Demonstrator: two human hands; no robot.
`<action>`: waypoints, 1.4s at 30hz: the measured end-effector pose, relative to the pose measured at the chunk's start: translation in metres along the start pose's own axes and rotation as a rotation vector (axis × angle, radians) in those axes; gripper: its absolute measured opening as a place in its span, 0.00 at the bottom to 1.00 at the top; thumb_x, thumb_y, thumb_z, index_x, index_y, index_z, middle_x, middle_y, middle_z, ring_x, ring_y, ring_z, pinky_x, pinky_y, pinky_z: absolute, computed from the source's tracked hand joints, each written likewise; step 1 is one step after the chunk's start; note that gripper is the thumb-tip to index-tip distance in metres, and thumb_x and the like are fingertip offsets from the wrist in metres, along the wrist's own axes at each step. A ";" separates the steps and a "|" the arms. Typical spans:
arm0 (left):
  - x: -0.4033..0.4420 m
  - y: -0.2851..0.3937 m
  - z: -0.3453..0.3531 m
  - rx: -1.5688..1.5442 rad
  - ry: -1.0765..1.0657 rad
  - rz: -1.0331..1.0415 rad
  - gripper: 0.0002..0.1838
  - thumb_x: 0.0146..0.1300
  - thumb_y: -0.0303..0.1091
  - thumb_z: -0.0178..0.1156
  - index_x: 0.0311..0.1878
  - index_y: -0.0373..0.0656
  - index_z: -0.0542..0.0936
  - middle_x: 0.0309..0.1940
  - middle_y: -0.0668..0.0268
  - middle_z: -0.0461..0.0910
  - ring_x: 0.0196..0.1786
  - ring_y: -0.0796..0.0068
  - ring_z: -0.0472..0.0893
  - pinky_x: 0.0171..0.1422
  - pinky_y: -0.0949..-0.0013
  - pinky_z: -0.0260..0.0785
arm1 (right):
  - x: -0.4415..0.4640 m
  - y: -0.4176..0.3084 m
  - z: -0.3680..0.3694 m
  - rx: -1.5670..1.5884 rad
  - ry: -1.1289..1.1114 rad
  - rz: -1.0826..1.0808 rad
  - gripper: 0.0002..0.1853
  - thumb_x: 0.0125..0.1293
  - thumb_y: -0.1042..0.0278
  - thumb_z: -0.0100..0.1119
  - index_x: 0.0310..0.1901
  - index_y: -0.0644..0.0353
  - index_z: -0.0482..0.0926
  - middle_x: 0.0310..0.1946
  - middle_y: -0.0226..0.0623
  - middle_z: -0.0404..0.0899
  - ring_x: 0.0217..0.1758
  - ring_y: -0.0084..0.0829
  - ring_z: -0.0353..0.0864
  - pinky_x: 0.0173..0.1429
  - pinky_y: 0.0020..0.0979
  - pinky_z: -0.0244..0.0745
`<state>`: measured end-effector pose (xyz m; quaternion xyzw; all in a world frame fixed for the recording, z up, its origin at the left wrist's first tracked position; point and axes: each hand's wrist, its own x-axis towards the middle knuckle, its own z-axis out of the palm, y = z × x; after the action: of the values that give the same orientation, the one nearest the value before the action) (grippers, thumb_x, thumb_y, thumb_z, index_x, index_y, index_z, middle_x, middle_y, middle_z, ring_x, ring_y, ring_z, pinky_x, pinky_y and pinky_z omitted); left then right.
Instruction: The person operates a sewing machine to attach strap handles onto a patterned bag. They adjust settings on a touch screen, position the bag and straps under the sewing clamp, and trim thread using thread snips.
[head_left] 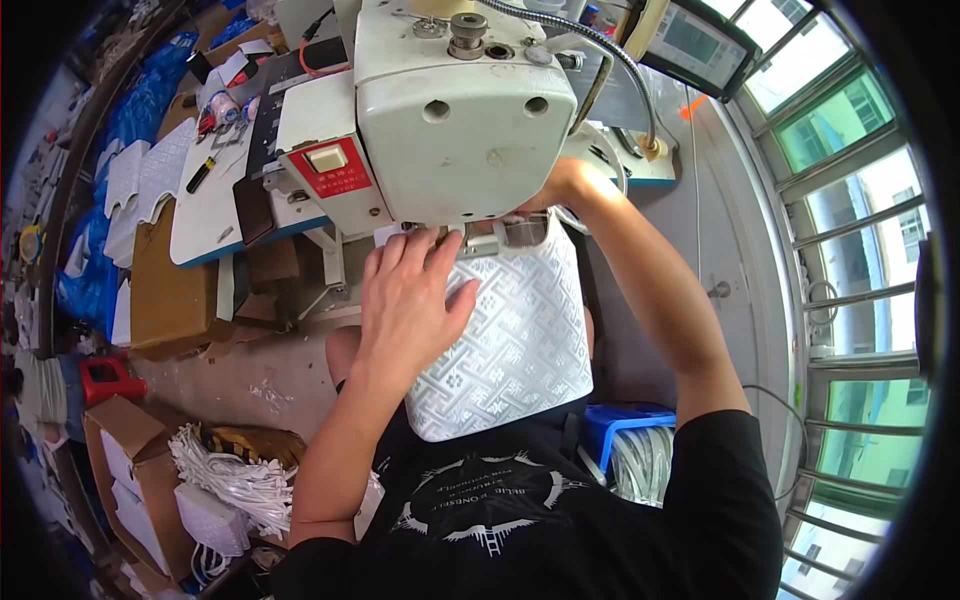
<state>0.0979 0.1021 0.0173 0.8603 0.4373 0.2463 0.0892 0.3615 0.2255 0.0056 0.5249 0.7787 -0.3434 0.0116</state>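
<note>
A large white sewing machine head (465, 140) fills the upper middle of the view. Below it hangs a silvery-white fabric piece (515, 330) with a woven geometric pattern and rounded lower corners, reaching down to my lap. My left hand (415, 290) rests flat on the upper left of this fabric, fingers stretched towards the machine's work area and thumb apart. My right hand (562, 182) reaches around the right side of the machine head, which hides most of its fingers; I cannot see what they touch. The needle area is hidden too.
Left of the machine, a white worktable (215, 215) bears a screwdriver (201, 175) and thread spools. A cardboard box (135, 480) and white cord bundles (235, 480) stand lower left. A blue crate (610, 425) sits beside my right side. Barred windows (860, 260) line the right.
</note>
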 end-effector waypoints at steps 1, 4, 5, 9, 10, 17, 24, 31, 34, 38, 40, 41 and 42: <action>0.002 -0.004 -0.002 -0.036 -0.010 0.014 0.27 0.64 0.43 0.71 0.63 0.40 0.84 0.62 0.57 0.82 0.66 0.52 0.77 0.73 0.50 0.68 | 0.002 0.001 -0.003 0.043 0.024 -0.031 0.20 0.58 0.45 0.79 0.42 0.52 0.93 0.28 0.30 0.87 0.31 0.27 0.81 0.40 0.33 0.77; 0.007 -0.015 -0.004 -0.113 -0.034 0.040 0.27 0.64 0.42 0.72 0.64 0.39 0.83 0.62 0.56 0.82 0.66 0.51 0.78 0.73 0.51 0.70 | 0.002 0.003 -0.010 0.131 0.068 -0.087 0.20 0.56 0.43 0.80 0.41 0.50 0.94 0.26 0.28 0.86 0.31 0.27 0.81 0.41 0.34 0.76; 0.009 -0.020 -0.004 -0.141 -0.032 0.052 0.27 0.63 0.42 0.71 0.63 0.38 0.83 0.62 0.56 0.83 0.66 0.51 0.79 0.73 0.51 0.70 | 0.002 0.003 -0.013 0.117 0.063 -0.048 0.21 0.55 0.43 0.80 0.42 0.49 0.94 0.27 0.28 0.86 0.32 0.27 0.82 0.42 0.34 0.77; 0.009 -0.025 -0.003 -0.217 -0.042 0.057 0.27 0.63 0.41 0.71 0.63 0.37 0.83 0.63 0.55 0.83 0.66 0.52 0.80 0.74 0.51 0.70 | -0.004 0.000 -0.018 0.060 0.071 0.023 0.23 0.54 0.42 0.81 0.45 0.48 0.94 0.32 0.31 0.88 0.36 0.30 0.84 0.46 0.35 0.79; 0.009 -0.023 -0.003 -0.236 -0.057 0.044 0.27 0.64 0.41 0.71 0.63 0.37 0.83 0.65 0.55 0.83 0.67 0.52 0.80 0.75 0.52 0.69 | -0.007 0.000 -0.018 0.035 0.093 0.021 0.24 0.54 0.42 0.81 0.47 0.48 0.94 0.34 0.32 0.89 0.37 0.30 0.85 0.47 0.35 0.79; -0.005 -0.016 -0.001 -0.175 -0.018 0.103 0.27 0.63 0.41 0.72 0.62 0.37 0.83 0.67 0.56 0.82 0.70 0.52 0.79 0.77 0.51 0.68 | -0.033 -0.029 -0.015 0.115 0.003 0.116 0.25 0.56 0.45 0.79 0.53 0.48 0.92 0.42 0.36 0.91 0.42 0.33 0.87 0.51 0.36 0.81; -0.015 -0.016 -0.005 -0.149 -0.022 0.103 0.30 0.61 0.41 0.73 0.65 0.38 0.81 0.69 0.57 0.81 0.72 0.53 0.77 0.79 0.50 0.66 | -0.015 -0.019 0.004 0.050 0.024 0.049 0.25 0.60 0.49 0.77 0.57 0.48 0.90 0.43 0.38 0.92 0.42 0.35 0.88 0.50 0.37 0.81; -0.042 -0.025 -0.005 -0.161 -0.017 0.048 0.37 0.63 0.42 0.74 0.73 0.39 0.75 0.75 0.56 0.75 0.77 0.52 0.73 0.85 0.46 0.57 | -0.054 -0.035 0.020 0.326 0.185 -0.001 0.22 0.67 0.57 0.74 0.60 0.55 0.87 0.33 0.35 0.86 0.35 0.30 0.84 0.42 0.34 0.80; -0.091 -0.024 -0.006 -0.459 0.049 -0.172 0.40 0.63 0.41 0.73 0.77 0.38 0.72 0.79 0.51 0.68 0.80 0.47 0.68 0.86 0.48 0.53 | -0.090 -0.027 0.060 0.667 0.433 -0.174 0.17 0.71 0.66 0.71 0.60 0.57 0.86 0.32 0.30 0.83 0.36 0.26 0.83 0.43 0.29 0.78; -0.167 -0.022 0.020 -0.802 0.031 -0.371 0.48 0.64 0.37 0.71 0.84 0.38 0.59 0.82 0.47 0.61 0.83 0.47 0.64 0.87 0.53 0.50 | -0.120 -0.039 0.082 0.786 0.713 -0.279 0.17 0.75 0.73 0.66 0.62 0.63 0.83 0.46 0.32 0.84 0.47 0.19 0.80 0.54 0.24 0.77; -0.181 0.004 0.023 -1.159 0.029 -0.486 0.54 0.64 0.35 0.70 0.87 0.38 0.48 0.83 0.46 0.57 0.83 0.50 0.61 0.87 0.54 0.50 | -0.128 -0.059 0.067 0.770 0.897 -0.454 0.19 0.76 0.74 0.64 0.66 0.64 0.80 0.55 0.34 0.82 0.55 0.21 0.80 0.58 0.25 0.77; -0.182 0.012 0.024 -1.340 0.030 -0.543 0.57 0.64 0.34 0.69 0.88 0.37 0.42 0.83 0.46 0.55 0.84 0.51 0.60 0.87 0.55 0.49 | -0.131 -0.069 0.061 0.753 0.989 -0.542 0.21 0.76 0.74 0.63 0.68 0.65 0.79 0.59 0.35 0.82 0.59 0.22 0.80 0.61 0.26 0.77; -0.179 0.016 0.023 -1.337 0.027 -0.536 0.57 0.64 0.34 0.69 0.88 0.37 0.42 0.83 0.46 0.55 0.84 0.51 0.60 0.87 0.55 0.49 | -0.131 -0.077 0.054 0.752 0.996 -0.544 0.21 0.76 0.74 0.63 0.68 0.65 0.79 0.59 0.35 0.82 0.59 0.22 0.80 0.61 0.26 0.77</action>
<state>0.0320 -0.0486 -0.0591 0.4817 0.3902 0.4414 0.6487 0.3382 0.0739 0.0538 0.3742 0.6230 -0.2989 -0.6185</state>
